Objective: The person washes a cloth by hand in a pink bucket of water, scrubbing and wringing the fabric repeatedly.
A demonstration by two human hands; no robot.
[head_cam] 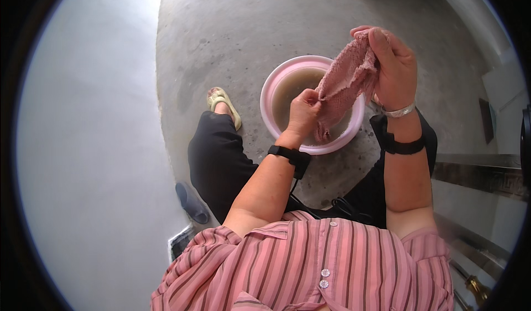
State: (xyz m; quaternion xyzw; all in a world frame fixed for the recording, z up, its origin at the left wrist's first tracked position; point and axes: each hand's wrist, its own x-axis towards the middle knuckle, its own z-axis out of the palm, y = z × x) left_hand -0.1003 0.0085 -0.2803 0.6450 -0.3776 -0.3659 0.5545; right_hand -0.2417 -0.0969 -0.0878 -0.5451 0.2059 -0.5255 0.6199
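Observation:
A pink, fuzzy cloth (342, 85) is stretched at a slant between my two hands, above a round pink plastic basin (269, 116). My right hand (394, 68) grips its upper end, thumb on top, beyond the basin's right side. Pinched in the fingers of my left hand (305, 110) is the cloth's left edge, over the basin. The cloth's lower end hangs down over the murky water (290, 91) in the basin; whether it touches the water I cannot tell.
The basin stands on a grey concrete floor (207, 45) between my legs. A white wall (95, 145) runs along the left, with a dark slipper (192, 203) beside it. A dark cable (352, 211) lies by my lap. Metal-trimmed furniture (477, 176) is at the right.

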